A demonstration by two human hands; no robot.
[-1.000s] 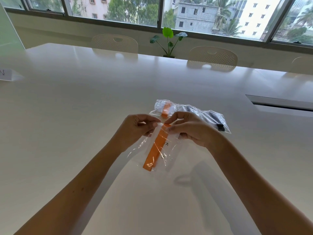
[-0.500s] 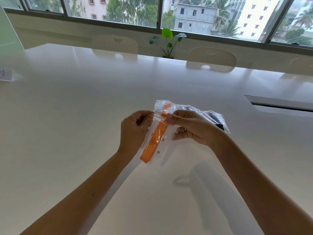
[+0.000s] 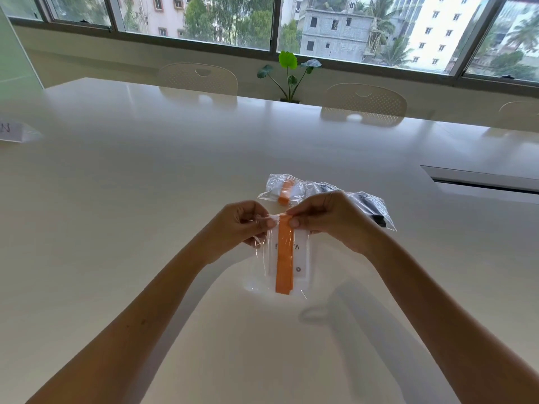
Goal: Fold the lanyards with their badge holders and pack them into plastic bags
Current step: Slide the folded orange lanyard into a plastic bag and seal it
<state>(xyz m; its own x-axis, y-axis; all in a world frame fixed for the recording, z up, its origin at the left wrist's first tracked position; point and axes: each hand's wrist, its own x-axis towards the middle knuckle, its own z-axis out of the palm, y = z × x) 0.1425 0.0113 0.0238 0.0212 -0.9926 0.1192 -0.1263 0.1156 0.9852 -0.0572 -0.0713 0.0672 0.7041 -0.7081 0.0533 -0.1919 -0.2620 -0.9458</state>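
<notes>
Head view: a clear plastic bag (image 3: 280, 266) is held up above the white tabletop (image 3: 145, 199) by its top edge. That edge is pinched by the left hand (image 3: 242, 225) at the left corner and by the right hand (image 3: 329, 220) at the right corner, thumb against curled fingers in each grip, so both grips are closed on the bag. Hanging below the hands, the bag is seen upright, with its lower edge close to the tabletop (whether it touches cannot be told). Inside it, a white badge holder (image 3: 302, 258) with dark marks is seen, and an orange lanyard (image 3: 284, 258), folded into a flat strip, is laid lengthwise over the holder's middle.

Beyond the held bag, on the tabletop, two packed bags are found. One packed bag (image 3: 284, 188), just behind the hands, is seen to contain an orange strip and something white. A second packed bag (image 3: 370, 205), behind the right hand and partly hidden by it, is seen to hold something black. Far to the left of the held bag, a white card (image 3: 14, 131) with dark lettering is stood at the tabletop's edge. Well beyond the bags, past the far edge, pale chairs (image 3: 363, 102) and a green plant (image 3: 288, 74) are placed under the windows.
</notes>
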